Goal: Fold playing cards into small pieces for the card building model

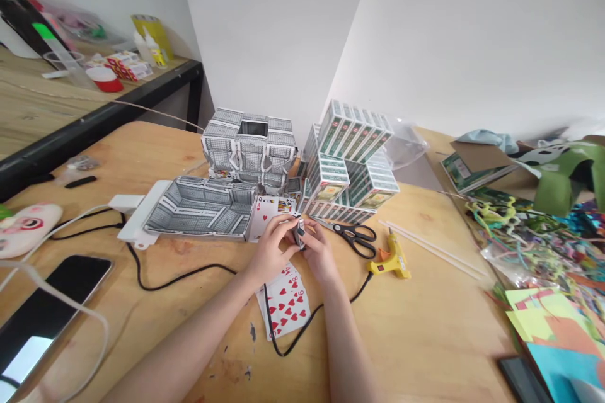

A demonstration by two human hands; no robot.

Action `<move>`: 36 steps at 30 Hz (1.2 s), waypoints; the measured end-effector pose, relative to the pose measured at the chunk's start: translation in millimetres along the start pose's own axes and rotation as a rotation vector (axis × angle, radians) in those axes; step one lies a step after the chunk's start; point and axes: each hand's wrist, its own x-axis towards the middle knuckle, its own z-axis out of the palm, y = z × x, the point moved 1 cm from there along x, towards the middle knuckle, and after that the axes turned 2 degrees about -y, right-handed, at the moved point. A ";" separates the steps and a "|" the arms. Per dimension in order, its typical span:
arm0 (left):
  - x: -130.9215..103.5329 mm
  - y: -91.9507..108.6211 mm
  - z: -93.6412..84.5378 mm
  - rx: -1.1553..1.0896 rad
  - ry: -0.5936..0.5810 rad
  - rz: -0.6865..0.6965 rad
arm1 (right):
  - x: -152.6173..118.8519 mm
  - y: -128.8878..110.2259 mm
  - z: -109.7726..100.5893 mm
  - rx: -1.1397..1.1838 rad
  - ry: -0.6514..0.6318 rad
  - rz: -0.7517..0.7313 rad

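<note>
My left hand (274,244) and my right hand (317,250) meet at the middle of the table, fingers closed on what looks like a playing card (299,234) held almost edge-on. Whether it is one card or several I cannot tell. Beneath and in front of the hands lie fanned heart cards (289,312), with a black cable across them. More face-up cards (263,217) rest just beyond my left hand. An open tray made of cards (203,208) is to the left, and a box-shaped card structure (250,148) with a square top opening stands behind it.
Stacked green-and-white card boxes (350,157) stand behind my right hand. Black scissors (354,238), a yellow glue gun (391,258) and white sticks (435,249) lie to the right. A white power strip (146,217) and a phone (51,302) are at left; craft scraps (543,239) fill the far right.
</note>
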 end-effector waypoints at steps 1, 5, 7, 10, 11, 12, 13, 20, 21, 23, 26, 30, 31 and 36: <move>0.0 1.3 -0.6 -0.011 -0.005 0.013 | 0.1 0.1 0.2 0.017 -0.003 -0.006; 0.3 8.2 -5.7 -0.097 -0.044 0.050 | 1.1 1.7 -1.3 0.044 0.042 -0.062; 0.7 9.9 -8.2 -0.198 -0.072 0.029 | 1.9 2.5 -3.1 0.016 0.078 -0.108; 2.5 8.0 -8.9 -0.448 -0.083 -0.098 | 2.8 3.0 -5.9 -0.040 0.104 -0.161; 3.4 6.5 -8.3 -0.528 -0.065 -0.160 | 2.9 3.1 -6.7 -0.055 0.109 -0.169; 4.4 4.8 -7.4 -0.602 -0.043 -0.231 | 3.0 3.2 -7.5 -0.067 0.113 -0.174; 5.4 3.1 -6.3 -0.672 -0.020 -0.306 | 3.0 3.3 -8.1 -0.075 0.114 -0.177; 9.5 -1.2 -1.1 -0.940 -0.144 -0.642 | 4.0 3.3 -10.2 -0.165 0.055 -0.234; 9.8 -1.1 -1.6 -0.947 -0.185 -0.663 | 4.0 3.1 -10.4 -0.178 0.040 -0.234; 10.3 -1.2 -3.5 -0.967 -0.251 -0.700 | 3.7 2.8 -11.1 -0.202 0.016 -0.234; 11.4 -2.3 -7.0 -1.009 -0.306 -0.720 | 3.4 2.4 -13.8 -0.244 0.001 -0.252; 13.3 -5.0 -9.3 -0.947 -0.287 -0.654 | 5.4 1.7 -21.7 -0.327 0.038 -0.288; 13.6 -5.7 -9.0 -0.895 -0.278 -0.631 | 6.2 1.1 -24.3 -0.343 0.061 -0.301; 11.6 -7.6 -4.9 -0.690 -0.168 -0.446 | 8.2 -2.0 -34.3 -0.363 0.141 -0.309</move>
